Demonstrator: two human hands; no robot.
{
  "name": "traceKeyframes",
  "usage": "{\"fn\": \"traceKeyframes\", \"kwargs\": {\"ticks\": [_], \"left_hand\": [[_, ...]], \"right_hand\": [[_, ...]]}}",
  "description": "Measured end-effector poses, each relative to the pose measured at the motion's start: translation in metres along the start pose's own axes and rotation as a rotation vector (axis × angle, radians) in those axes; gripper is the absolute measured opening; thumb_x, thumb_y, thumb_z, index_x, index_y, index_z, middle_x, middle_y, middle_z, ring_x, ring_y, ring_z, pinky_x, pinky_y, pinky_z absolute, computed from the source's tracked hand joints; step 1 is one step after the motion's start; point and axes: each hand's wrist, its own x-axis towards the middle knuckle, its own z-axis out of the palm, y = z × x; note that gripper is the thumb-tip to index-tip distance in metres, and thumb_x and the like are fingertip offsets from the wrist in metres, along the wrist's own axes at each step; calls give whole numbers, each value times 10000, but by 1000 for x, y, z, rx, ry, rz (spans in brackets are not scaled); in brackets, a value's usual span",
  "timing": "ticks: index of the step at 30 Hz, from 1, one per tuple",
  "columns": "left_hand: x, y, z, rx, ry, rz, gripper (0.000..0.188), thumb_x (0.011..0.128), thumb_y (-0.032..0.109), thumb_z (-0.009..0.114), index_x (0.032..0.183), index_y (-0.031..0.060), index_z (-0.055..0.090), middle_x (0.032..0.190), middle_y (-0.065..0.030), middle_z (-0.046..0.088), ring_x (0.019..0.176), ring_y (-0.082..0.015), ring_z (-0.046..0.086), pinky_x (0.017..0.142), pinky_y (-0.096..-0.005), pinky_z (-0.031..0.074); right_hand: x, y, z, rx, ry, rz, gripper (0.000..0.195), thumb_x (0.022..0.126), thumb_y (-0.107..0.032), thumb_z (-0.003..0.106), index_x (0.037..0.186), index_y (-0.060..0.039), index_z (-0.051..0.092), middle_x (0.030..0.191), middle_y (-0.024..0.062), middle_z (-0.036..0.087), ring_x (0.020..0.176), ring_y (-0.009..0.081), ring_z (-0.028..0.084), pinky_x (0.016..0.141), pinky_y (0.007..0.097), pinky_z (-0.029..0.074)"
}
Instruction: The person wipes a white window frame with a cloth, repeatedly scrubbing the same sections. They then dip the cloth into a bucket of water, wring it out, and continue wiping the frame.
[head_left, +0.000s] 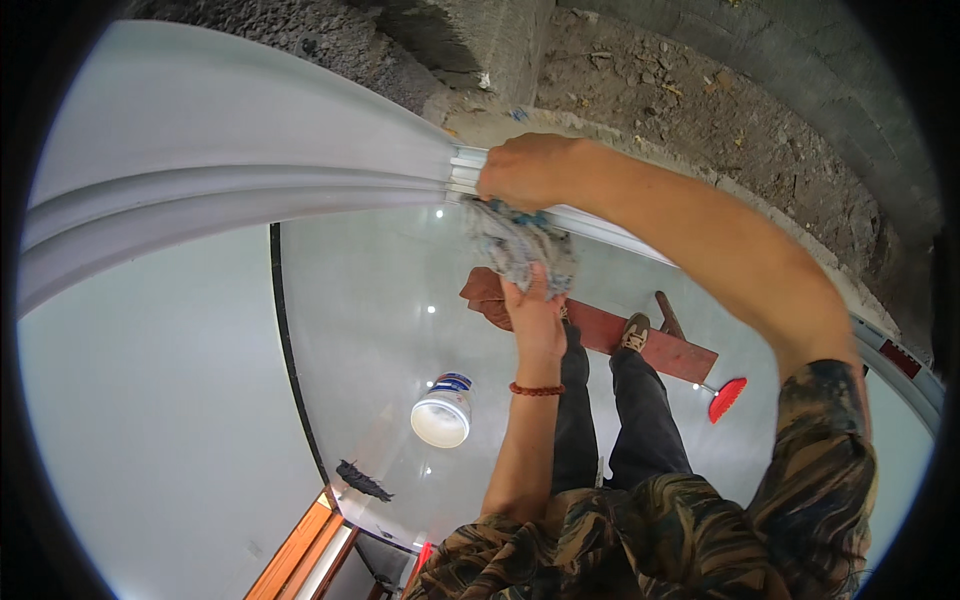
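A grey, patterned cloth (521, 244) with a blue-green patch hangs bunched between my two hands. My left hand (536, 300), with a beaded bracelet at its wrist, holds the cloth's lower part from below. Higher up, my right hand (525, 171) is closed at the cloth's top, beside the end of a white ridged frame (466, 171); its fingertips are hidden. The frame's white rail (615, 236) runs on to the right beneath my right forearm.
I stand on a reddish-brown wooden bench (679, 356). On the glossy floor are a white bucket (441, 421), a red brush head (727, 400) and a dark shaggy mop head (364, 481). Beyond the rail lies a rough ledge (645, 105) with rubble, beside a concrete post (502, 45).
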Motion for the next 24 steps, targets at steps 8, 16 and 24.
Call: {"fn": "traceKeyframes", "kwargs": {"ticks": [8, 16, 24], "left_hand": [[-22, -14, 22, -95, -26, 59, 440, 910, 112, 504, 1305, 162, 318, 1266, -41, 436, 1085, -207, 486, 802, -401, 483], [6, 9, 13, -1, 29, 61, 419, 917, 120, 494, 1296, 158, 319, 1258, -46, 430, 1082, -201, 474, 808, -406, 465], [-41, -20, 14, 158, -137, 7, 452, 920, 94, 474, 1327, 131, 280, 1277, -71, 417, 1157, -232, 444, 899, -432, 439]], "right_hand": [[-50, -26, 38, 198, 192, 248, 354, 796, -113, 487, 1136, -159, 579, 791, 169, 627, 761, 328, 615, 695, 403, 493], [4, -20, 28, 194, 252, 171, 204, 702, -85, 579, 895, -50, 634, 841, 151, 641, 830, 310, 631, 675, 388, 516], [-80, -8, 44, 110, 174, 197, 301, 754, -142, 528, 1041, -117, 612, 751, 150, 630, 725, 330, 624, 621, 399, 506]]}}
